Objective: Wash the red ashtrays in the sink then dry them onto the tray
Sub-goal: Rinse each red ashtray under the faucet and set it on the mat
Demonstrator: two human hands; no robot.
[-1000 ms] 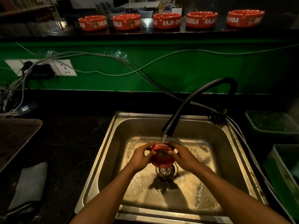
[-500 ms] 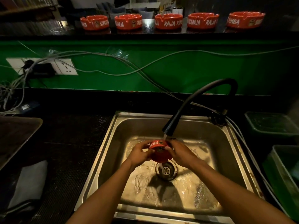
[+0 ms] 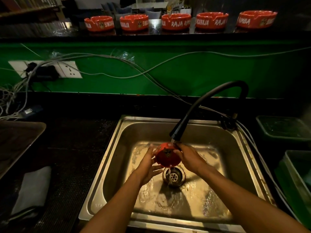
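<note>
Red ashtray (image 3: 167, 155) sits tilted between both hands over the sink (image 3: 239, 158), under the black faucet (image 3: 198, 108) spout's running water. Left hand (image 3: 148, 163) rests against its side with fingers spread and mostly straight; right hand (image 3: 188, 157) curls round the opposite rim. Directly below the grip lies one drain (image 3: 174, 177). Far beyond it, five more ashtrays (image 3: 175, 22) line the dark ledge. Leftward are one tray (image 3: 20, 140) and one folded cloth (image 3: 32, 190); rightward, two green bins (image 3: 282, 128).
</note>
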